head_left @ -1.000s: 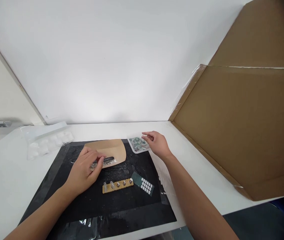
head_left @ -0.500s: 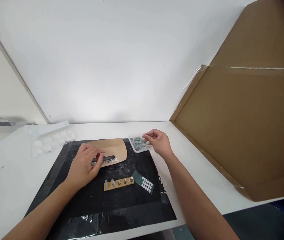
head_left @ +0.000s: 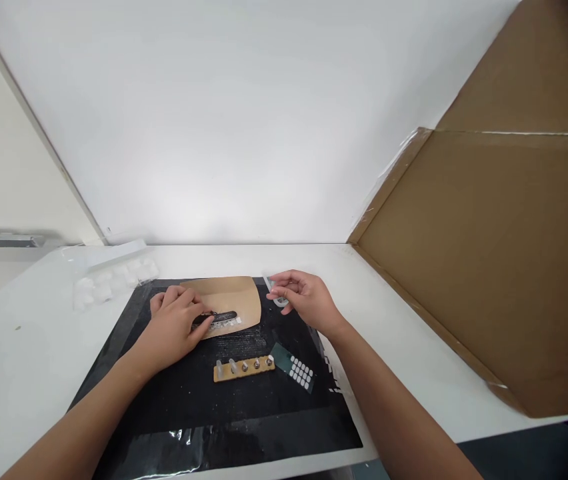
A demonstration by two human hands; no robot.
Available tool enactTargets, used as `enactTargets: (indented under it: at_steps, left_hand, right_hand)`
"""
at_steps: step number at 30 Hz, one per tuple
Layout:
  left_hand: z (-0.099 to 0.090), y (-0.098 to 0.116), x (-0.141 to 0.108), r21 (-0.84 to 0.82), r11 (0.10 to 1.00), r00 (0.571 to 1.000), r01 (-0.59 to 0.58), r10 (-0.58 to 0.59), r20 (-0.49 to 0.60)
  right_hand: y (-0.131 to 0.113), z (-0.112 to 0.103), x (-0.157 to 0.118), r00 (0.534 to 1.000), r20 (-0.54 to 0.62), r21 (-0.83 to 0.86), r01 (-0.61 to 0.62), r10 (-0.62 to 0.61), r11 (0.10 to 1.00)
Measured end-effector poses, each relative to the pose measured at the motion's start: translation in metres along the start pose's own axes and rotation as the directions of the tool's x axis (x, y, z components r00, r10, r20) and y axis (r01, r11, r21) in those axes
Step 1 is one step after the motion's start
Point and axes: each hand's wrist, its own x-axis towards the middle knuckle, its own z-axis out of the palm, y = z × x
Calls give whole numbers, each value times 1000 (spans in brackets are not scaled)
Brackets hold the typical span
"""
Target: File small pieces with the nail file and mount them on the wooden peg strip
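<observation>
My left hand (head_left: 177,323) rests over the left part of a tan curved sheet (head_left: 237,293). Its thumb and fingertips are closed together by a dark, long strip (head_left: 224,316); anything between them is too small to make out. Small clear and white pieces (head_left: 227,324) lie along that strip. My right hand (head_left: 304,299) is raised over a small white-rimmed tray (head_left: 280,302), which it mostly covers. Its fingertips are bent towards the thumb, and whatever they may hold cannot be seen.
On the black mat (head_left: 174,400) lies a yellowish strip (head_left: 237,375) bearing several small pegs, some topped with clear nail-shaped tips. A dark green card (head_left: 284,357) with white dots touches its right end. Clear packaging (head_left: 114,283) sits back left; a cardboard panel (head_left: 489,267) stands right.
My right hand has moved left and slightly down, now covering most of the tray. My left hand stays at the tan sheet. The whole view has shifted a little.
</observation>
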Motion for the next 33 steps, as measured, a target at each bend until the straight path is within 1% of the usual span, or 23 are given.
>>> enactTargets:
  at_steps: [3, 6, 8, 10, 12, 14, 15, 18, 21, 25, 29, 33]
  left_hand:
    - [-1, 2, 1, 8, 1000, 1000, -8, 8, -18]
    - [-4, 7, 2, -2, 1000, 999, -11, 11, -45]
    - [-6, 10, 3, -16, 1000, 997, -5, 4, -76]
    - [-6, 11, 3, -53, 999, 995, 5, -10, -103]
    - [-5, 10, 2, -120, 993, 994, 1, -15, -111]
    - [-3, 8, 1, -188, 982, 994, -14, -7, -110]
    - [-2, 7, 1, -212, 977, 994, -20, -3, -108]
    - [1, 7, 1, -232, 972, 996, -22, 1, -92]
    - [2, 9, 2, -201, 979, 996, -26, 9, -87]
    - [-1, 13, 4, -162, 985, 994, -58, 43, -96]
    - [-3, 17, 4, -173, 982, 994, -76, 62, -88]
    - [-2, 16, 3, -210, 976, 996, -65, 51, -71]
  right_hand:
    - [4, 6, -1, 1000, 24, -88, 20, -17, 996]
    - [6, 9, -2, 999, 41, -127, 34, -29, 991]
    - [4, 10, -3, 996, 61, -194, 69, -58, 979]
    - [0, 9, -4, 987, 89, -312, 152, -131, 938]
    - [-3, 8, -4, 968, 115, -421, 251, -224, 871]
    - [-4, 8, -5, 950, 131, -480, 311, -283, 821]
    - [-4, 8, -5, 946, 136, -499, 322, -294, 805]
    - [-1, 8, -6, 947, 147, -536, 320, -287, 781]
    - [1, 10, -7, 945, 154, -543, 325, -289, 774]
    - [-1, 14, -10, 936, 192, -556, 352, -295, 753]
    - [-4, 17, -12, 925, 240, -574, 381, -295, 725]
    - [-6, 18, -13, 922, 260, -590, 388, -288, 708]
